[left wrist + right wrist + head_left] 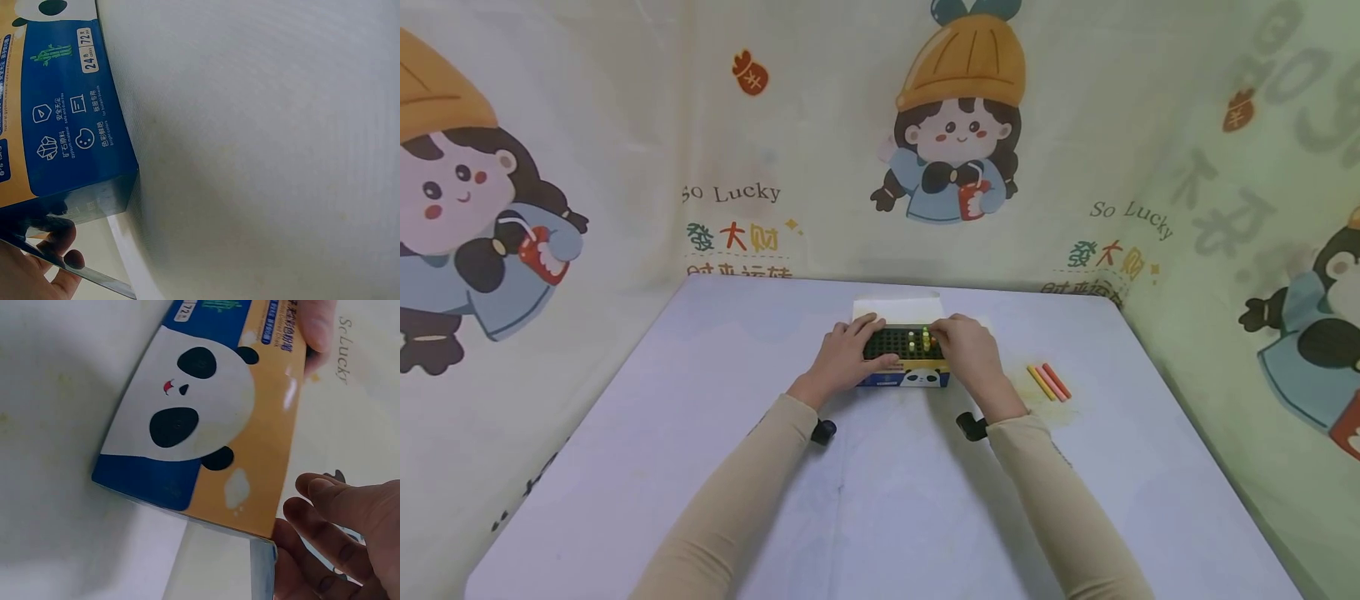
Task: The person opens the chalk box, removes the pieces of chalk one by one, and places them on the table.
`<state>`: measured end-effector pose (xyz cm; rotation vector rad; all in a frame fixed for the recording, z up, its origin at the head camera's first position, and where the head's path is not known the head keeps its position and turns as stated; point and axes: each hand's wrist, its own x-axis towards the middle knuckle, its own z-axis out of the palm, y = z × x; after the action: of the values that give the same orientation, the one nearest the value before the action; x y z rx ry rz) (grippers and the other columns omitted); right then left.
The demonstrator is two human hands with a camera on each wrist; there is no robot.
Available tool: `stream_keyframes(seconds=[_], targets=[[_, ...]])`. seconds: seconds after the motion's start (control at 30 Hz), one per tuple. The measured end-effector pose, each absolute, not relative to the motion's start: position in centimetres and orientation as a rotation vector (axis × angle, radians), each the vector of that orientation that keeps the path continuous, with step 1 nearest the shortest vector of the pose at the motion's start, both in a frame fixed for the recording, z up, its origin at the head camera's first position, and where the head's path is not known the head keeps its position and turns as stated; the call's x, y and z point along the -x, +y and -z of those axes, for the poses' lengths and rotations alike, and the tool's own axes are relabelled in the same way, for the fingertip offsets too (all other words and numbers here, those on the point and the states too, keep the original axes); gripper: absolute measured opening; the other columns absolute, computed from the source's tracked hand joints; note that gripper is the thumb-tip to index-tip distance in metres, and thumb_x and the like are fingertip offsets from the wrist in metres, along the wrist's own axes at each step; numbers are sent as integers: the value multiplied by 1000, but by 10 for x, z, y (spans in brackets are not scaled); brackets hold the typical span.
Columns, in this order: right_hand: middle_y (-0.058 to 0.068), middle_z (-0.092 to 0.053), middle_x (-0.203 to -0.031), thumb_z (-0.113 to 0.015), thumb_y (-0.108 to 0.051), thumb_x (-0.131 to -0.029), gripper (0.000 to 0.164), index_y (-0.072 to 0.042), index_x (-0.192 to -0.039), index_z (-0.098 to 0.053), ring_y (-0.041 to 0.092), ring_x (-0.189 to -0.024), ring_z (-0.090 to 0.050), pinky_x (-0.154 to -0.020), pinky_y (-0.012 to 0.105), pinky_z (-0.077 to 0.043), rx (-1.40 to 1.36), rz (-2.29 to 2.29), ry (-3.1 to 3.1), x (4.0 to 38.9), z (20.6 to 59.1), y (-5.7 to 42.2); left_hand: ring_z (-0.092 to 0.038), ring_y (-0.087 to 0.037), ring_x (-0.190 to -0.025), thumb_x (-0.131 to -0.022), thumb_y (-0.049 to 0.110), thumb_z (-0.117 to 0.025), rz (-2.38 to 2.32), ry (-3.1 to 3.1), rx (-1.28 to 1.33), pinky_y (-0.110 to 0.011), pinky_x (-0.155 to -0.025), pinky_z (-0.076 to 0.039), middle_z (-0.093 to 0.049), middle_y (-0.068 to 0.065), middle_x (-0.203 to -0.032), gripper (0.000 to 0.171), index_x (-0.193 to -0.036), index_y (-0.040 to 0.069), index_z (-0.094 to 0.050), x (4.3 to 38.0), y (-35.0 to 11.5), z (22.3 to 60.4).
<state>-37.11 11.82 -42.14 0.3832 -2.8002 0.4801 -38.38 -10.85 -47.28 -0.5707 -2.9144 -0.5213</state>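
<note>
A chalk box (895,376), blue and orange with a panda on its front, stands with its white lid (898,307) raised at the back. Inside is a black rack (887,342) of holes, where a few yellow chalk sticks (912,342) stand toward the right. My left hand (842,354) grips the box's left end, thumb along the front top edge and fingers across the back. Over the right end, my right hand (973,354) pinches at a chalk stick, mostly hidden by the fingertips; a small reddish bit shows beside them. The panda side (187,394) faces the right wrist camera.
Several chalk sticks, yellow (1041,382) and pinkish red (1057,382), lie side by side on the white table (880,517) to the right of the box. Yellowish dust marks surround them. A cartoon-printed curtain (820,125) hangs along the back and sides.
</note>
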Motion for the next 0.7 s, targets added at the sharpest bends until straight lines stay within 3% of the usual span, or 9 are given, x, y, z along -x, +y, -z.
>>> stream_keyframes(seconds=[0.4, 0.7], targets=[[5, -68, -92, -64, -17, -93, 17, -10, -105, -73, 17, -77, -63, -65, 32, -54, -371, -512, -2860, 372, 424, 111, -36, -38, -129, -81, 82, -34, 515, -2921, 562, -57, -101, -33, -23, 3, -157, 87, -151, 29, -30, 383, -107, 471], [9, -69, -99, -61, -11, -94, 19, -5, -109, -71, 23, -89, -66, -74, 35, -55, -370, -590, -2880, 373, 424, 114, -35, -38, -129, -82, 80, -37, 517, -2920, 555, -56, -101, -33, -23, 2, -157, 86, -151, 29, -30, 381, -106, 470]])
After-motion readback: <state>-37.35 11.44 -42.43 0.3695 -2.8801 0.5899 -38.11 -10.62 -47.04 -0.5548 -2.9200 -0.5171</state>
